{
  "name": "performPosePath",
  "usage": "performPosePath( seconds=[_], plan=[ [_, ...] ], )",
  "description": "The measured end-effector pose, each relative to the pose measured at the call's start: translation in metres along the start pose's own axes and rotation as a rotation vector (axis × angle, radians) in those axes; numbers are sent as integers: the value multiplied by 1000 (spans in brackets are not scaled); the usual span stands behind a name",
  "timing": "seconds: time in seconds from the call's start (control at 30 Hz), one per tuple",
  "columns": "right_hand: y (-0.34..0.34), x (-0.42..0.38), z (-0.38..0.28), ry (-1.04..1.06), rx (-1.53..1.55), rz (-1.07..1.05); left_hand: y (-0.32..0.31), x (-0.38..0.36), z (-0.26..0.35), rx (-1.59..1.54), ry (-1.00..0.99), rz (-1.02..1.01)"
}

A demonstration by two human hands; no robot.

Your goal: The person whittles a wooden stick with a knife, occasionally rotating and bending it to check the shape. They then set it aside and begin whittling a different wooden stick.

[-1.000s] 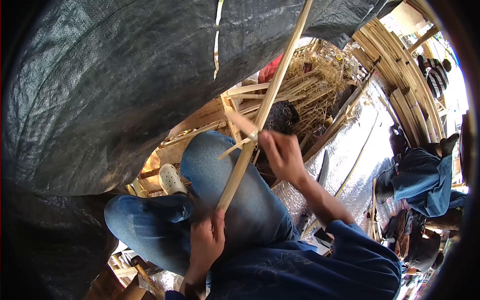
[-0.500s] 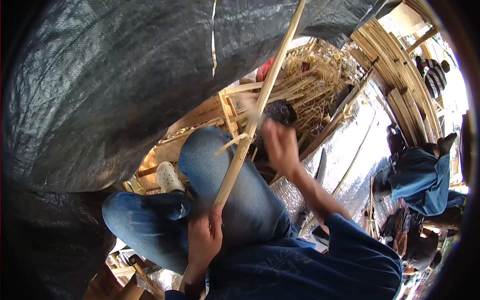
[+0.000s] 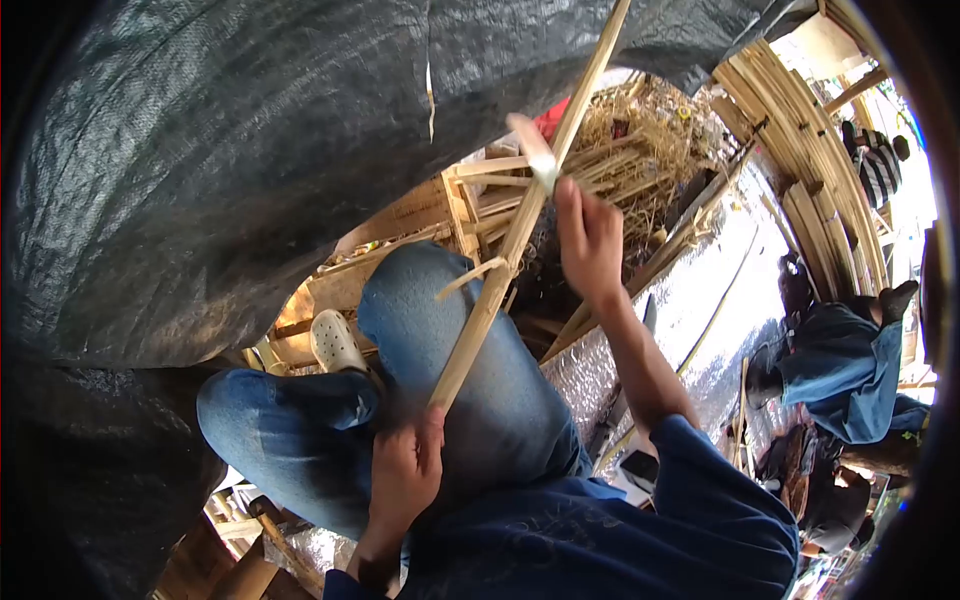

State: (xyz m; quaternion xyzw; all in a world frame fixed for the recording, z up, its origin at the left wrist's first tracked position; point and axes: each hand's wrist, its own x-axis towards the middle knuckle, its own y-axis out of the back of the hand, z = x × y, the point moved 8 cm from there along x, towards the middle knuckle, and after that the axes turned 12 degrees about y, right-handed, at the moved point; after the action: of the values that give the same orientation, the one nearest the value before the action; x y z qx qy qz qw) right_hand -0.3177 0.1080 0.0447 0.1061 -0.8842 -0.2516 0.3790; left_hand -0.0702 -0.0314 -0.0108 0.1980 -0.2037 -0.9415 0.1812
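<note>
Fingers of the left hand (image 3: 405, 472) are curled shut around the low end of a wood stick (image 3: 472, 335); the right hand's (image 3: 592, 240) are curled around a blurry knife (image 3: 541, 162), hiding its handle. A big, black, wrinkly sheet (image 3: 220, 180) blocks the view at the upper left. Blue jeans (image 3: 415, 305) lie under the long, flat, pale stick. Past them is messy, dry straw (image 3: 650, 130). A shoe (image 3: 337, 343) has little holes. One thin sliver (image 3: 468, 279) pokes from the stick.
</note>
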Motion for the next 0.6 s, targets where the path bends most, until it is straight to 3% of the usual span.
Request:
performPosePath(
  seconds=[0.07,0.13,0.2,0.33,0.4,0.43,0.47,0.53,0.6],
  plan=[
    [-13,-17,4,-144,157,-9,0,-2,-1,8,12,11],
    [-23,-37,-30,81,166,-47,3,1,2,-1,11,51],
    [-22,-36,-25,25,182,-89,4,0,5,31,-50,80],
    [-7,-3,9,-128,71,-7,-2,0,0,-5,27,-17],
    [-23,-33,-13,139,11,-47,2,1,2,-8,4,34],
    [-30,-48,-22,-90,208,-171,3,2,4,-13,-4,45],
    [-29,-55,-21,-168,233,-180,4,1,4,-31,-11,49],
    [-18,-41,-19,-129,194,-241,3,2,4,-46,-10,46],
    [-6,-20,10,-217,156,-87,0,1,3,-17,8,9]
  ],
)
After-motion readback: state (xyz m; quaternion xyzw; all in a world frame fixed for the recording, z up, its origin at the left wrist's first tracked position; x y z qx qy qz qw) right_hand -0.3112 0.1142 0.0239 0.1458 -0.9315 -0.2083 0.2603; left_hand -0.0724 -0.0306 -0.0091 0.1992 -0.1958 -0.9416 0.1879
